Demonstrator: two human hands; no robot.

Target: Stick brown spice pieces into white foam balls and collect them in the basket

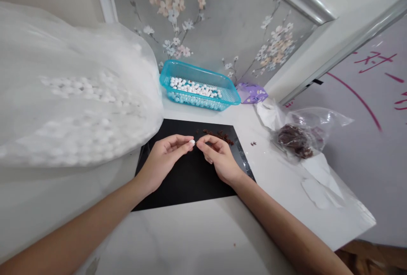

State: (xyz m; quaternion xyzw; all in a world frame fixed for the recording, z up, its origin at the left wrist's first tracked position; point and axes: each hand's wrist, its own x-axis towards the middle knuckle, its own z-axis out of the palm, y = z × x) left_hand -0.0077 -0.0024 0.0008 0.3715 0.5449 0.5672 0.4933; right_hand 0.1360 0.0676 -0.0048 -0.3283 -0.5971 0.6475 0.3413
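Observation:
My left hand point(160, 158) pinches a small white ball point(192, 142) between thumb and fingertips, above a black mat point(184, 188). Close by on its right, my right hand point(222, 160) has thumb and forefinger pressed together, almost touching the ball. Whatever sits in that right pinch is too small to make out. Just behind the right hand, a loose pile of small dark brown pieces point(224, 136) lies on the mat.
A turquoise basket point(234, 93) holding several white balls stands against the flowered wall panel. At left bulges a big translucent bag point(95, 109) of white balls. On the right lie a purple packet point(254, 93), a clear bag of brown pieces point(292, 139) and white paper point(321, 173).

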